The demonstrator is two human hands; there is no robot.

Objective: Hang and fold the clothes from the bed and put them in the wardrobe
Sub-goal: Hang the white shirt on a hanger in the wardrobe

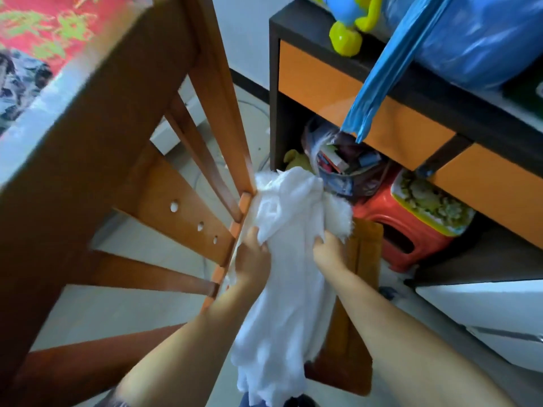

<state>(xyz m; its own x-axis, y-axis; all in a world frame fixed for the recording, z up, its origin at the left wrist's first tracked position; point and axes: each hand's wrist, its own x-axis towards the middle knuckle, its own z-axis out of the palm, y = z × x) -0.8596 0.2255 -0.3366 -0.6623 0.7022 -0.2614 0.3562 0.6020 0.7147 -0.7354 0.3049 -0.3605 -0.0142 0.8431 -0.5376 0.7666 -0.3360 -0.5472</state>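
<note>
Both hands hold a white fluffy cloth [286, 259] up in the air, between the wooden bed frame [123, 160] and a dark shelf unit [274, 92]. The left hand [252, 257] has its grip closed on the left side of the cloth, right next to the bed frame's slats. The right hand [329, 251] has its grip closed on the right side. The cloth is bunched at the top and hangs down between the two arms. The bed has a red cover with green shapes [53, 27]. The shelf unit has orange drawer fronts [317, 80]. A blue plastic bag [476, 39] and a yellow and blue toy [346, 33] sit on top of it. A red plastic stool [393, 227] stands underneath.
</note>
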